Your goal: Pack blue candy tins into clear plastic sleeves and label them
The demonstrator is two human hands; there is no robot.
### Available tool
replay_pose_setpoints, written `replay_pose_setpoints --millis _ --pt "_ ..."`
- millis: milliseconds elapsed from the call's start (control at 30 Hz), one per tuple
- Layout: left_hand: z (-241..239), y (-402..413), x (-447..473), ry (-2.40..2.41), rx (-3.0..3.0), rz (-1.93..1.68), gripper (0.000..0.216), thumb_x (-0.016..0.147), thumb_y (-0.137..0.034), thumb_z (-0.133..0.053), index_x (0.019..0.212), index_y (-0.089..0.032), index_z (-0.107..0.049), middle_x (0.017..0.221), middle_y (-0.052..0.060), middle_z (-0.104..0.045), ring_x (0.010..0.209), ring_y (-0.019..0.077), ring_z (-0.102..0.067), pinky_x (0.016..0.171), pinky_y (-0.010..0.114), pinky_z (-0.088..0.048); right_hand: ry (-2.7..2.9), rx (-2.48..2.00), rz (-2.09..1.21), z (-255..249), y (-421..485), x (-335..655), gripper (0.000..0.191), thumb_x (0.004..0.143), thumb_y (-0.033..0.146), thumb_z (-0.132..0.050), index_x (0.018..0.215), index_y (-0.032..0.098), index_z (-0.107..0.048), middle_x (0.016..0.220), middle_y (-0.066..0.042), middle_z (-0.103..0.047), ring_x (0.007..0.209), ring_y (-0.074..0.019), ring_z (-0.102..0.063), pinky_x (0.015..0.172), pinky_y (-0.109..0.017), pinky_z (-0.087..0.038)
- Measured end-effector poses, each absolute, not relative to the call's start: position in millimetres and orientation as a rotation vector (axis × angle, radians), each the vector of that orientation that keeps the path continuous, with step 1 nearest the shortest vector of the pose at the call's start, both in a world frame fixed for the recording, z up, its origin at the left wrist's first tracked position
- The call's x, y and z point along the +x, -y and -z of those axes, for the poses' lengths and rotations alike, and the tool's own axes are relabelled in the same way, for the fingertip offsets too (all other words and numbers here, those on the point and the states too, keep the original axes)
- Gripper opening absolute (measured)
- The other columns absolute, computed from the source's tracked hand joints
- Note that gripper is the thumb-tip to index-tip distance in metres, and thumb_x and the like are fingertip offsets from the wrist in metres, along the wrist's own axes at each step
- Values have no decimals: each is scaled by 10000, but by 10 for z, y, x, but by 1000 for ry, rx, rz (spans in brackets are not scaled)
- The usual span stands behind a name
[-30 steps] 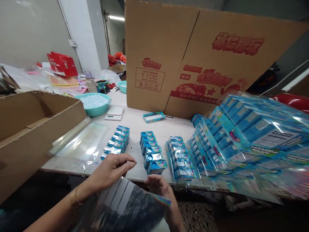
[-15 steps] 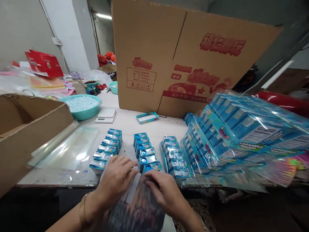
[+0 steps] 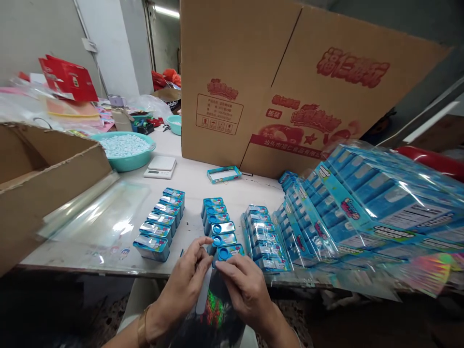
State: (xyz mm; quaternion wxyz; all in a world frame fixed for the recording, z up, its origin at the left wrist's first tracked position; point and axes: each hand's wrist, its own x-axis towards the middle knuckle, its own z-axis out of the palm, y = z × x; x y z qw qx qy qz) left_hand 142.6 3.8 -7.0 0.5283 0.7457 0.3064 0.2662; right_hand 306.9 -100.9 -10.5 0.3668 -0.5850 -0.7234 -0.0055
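Note:
My left hand (image 3: 187, 278) is closed in a pinch, the top of a narrow whitish strip (image 3: 203, 294) at its fingertips. The strip hangs over a dark surface with a shiny red and green patch. Close beside it, my right hand (image 3: 246, 285) has its fingers bent and pressed together; what they hold, if anything, is hidden. Just beyond my fingertips stands a row of small blue tins (image 3: 229, 252) with round recesses in their lids. To the left is another row of blue tins (image 3: 151, 244), with shiny labels across their tops.
Film-wrapped packs of tins (image 3: 266, 241) stand at right, beside a tall wrapped stack (image 3: 384, 203). A blue tray (image 3: 224, 174), a scale (image 3: 160, 167) and a teal basin (image 3: 132, 163) of pale pieces lie behind. Cardboard boxes (image 3: 213, 53) (image 3: 54, 179) and clear film (image 3: 97, 217) border the table.
My hands have shifted slightly, and the row of tins at left shows more fully. The whitish strip now hangs lower and more upright. The view has turned a little to the left.

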Motion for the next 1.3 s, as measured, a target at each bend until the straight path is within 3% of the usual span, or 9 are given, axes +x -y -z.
replay_pose_setpoints --millis 267,533,733,867,967,1033,1167,1233,1300 --pt "28 24 1388 -735 1836 -649 405 1045 -353 -321 1394 -163 -400 826 5 -547 754 147 -568 772 254 -452 1965 -1449 279 81 1027 2941 482 895 144 -648 1362 217 -553 967 -86 -694 852 -203 -617 712 -356 -500" --pt "-33 34 1364 -701 1803 -588 386 1049 -323 -321 1411 -191 -358 837 -12 -544 791 142 -566 808 264 -445 1992 -1322 486 68 1037 2935 324 905 77 -558 1209 104 -666 1142 -149 -702 1081 -262 -636 908 -424 -518" --pt "-61 47 1405 -648 1849 -618 303 1043 -278 -352 1315 -187 -450 879 1 -618 837 132 -625 790 232 -463 1942 -1285 418 46 1028 2915 297 870 32 -562 1144 96 -656 1130 -140 -702 1084 -245 -621 901 -393 -524" --pt "-4 -105 1424 -617 2124 -808 231 1033 -236 -420 1228 -177 -529 832 -5 -671 727 123 -654 674 217 -459 1874 -1310 324 -13 1059 2845 237 846 -2 -575 1051 111 -616 1146 -137 -680 1122 -229 -605 970 -382 -501" --pt "60 -339 1384 -518 2473 -1018 168 1012 -243 -496 1110 -164 -606 906 30 -726 737 151 -686 676 247 -450 1749 -1372 67 -116 1136 2818 187 889 20 -531 1009 157 -572 1187 -112 -634 1195 -193 -568 1033 -342 -463" --pt "97 -448 1326 -387 2597 -912 196 1019 -265 -478 1049 -155 -637 906 48 -730 746 171 -689 664 265 -434 1574 -1450 -168 -184 1184 2832 131 948 77 -491 966 189 -556 1176 -71 -613 1183 -143 -565 1016 -270 -449" --pt "184 -378 1206 -287 2220 -494 512 1054 -477 -282 1163 -142 -654 836 56 -686 703 157 -615 666 258 -424 1236 -1572 -590 -244 1187 2916 197 1013 275 -491 840 198 -548 1123 -27 -598 1097 -104 -575 930 -185 -425" --pt "236 -252 1179 -314 1895 -416 789 970 -720 -182 1242 -133 -634 705 29 -595 623 155 -513 627 261 -406 1154 -1579 -703 -235 1146 2958 259 1007 335 -505 794 190 -528 1072 -28 -592 1052 -113 -571 893 -188 -418" --pt "277 -138 1187 -342 1648 -359 932 841 -881 -230 1201 -127 -643 661 6 -506 599 147 -425 591 260 -372 1110 -1585 -755 -211 1098 2990 279 998 360 -518 780 187 -520 1031 -27 -582 1009 -119 -563 863 -198 -413"
